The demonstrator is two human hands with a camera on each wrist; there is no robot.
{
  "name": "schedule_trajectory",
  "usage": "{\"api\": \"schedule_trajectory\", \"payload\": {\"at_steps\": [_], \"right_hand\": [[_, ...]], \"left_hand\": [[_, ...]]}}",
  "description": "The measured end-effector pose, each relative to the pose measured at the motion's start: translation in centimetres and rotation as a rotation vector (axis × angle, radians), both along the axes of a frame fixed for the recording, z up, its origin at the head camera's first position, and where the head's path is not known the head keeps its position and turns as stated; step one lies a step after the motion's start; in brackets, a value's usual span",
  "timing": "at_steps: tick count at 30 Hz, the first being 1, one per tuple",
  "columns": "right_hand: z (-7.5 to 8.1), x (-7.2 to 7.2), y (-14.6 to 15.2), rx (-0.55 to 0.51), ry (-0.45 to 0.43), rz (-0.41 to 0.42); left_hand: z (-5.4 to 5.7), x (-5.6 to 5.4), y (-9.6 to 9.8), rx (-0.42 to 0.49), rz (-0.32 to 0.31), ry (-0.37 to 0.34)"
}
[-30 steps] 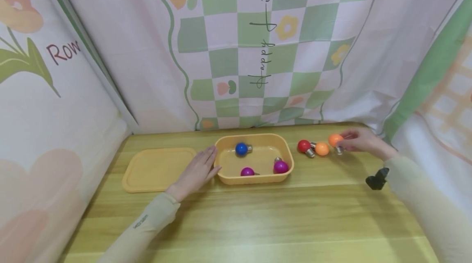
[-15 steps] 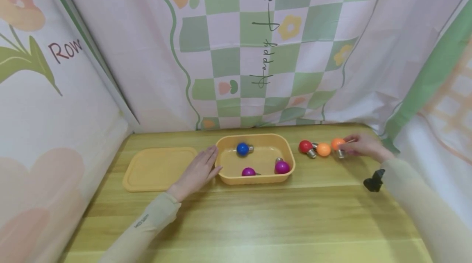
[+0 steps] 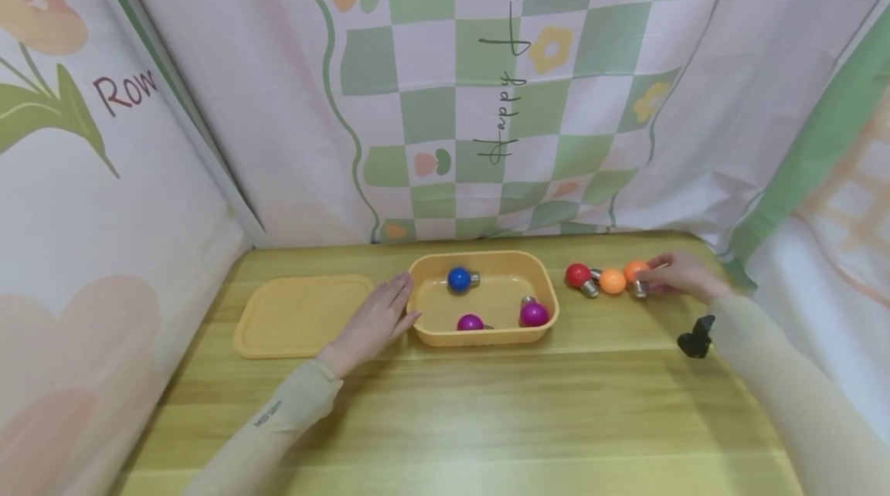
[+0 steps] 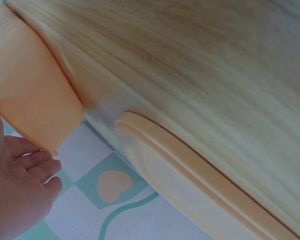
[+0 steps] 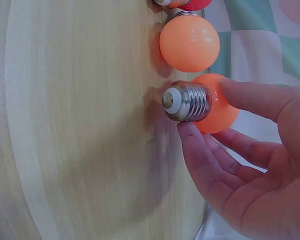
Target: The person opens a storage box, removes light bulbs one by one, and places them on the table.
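My left hand lies with straight fingers against the left end of a yellow plastic box; in the left wrist view its fingertips are at the box's rim. My right hand pinches an orange light bulb by its round globe, thumb on one side and fingers on the other, with the metal screw base pointing toward the camera in the right wrist view. Beside it lies a second orange bulb, then a red bulb. Inside the box are a blue bulb and two magenta bulbs, one left, one right.
A flat yellow lid lies on the wooden table left of the box, partly behind the left hand. Patterned curtains hang right behind the table and along both sides. A black object shows by the right wrist.
My right hand has lowered the orange bulb a little, and it now sits closer to the other orange bulb. The left hand stays at the box. The head view has shifted slightly.
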State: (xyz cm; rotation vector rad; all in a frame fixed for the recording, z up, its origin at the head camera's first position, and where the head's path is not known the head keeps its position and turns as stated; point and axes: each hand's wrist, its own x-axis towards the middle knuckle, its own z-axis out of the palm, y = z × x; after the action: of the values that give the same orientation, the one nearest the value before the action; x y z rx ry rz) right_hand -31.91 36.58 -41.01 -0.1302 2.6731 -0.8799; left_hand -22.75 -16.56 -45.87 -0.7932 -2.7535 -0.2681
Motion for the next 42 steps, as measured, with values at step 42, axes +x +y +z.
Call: {"api": "schedule_trajectory", "payload": {"at_steps": [42], "right_hand": [[-0.5, -1.2, -0.7, 0.040, -0.036, -0.074]], "left_hand": [[0.3, 0.1, 0.1, -0.033, 0.011, -0.038]]}}
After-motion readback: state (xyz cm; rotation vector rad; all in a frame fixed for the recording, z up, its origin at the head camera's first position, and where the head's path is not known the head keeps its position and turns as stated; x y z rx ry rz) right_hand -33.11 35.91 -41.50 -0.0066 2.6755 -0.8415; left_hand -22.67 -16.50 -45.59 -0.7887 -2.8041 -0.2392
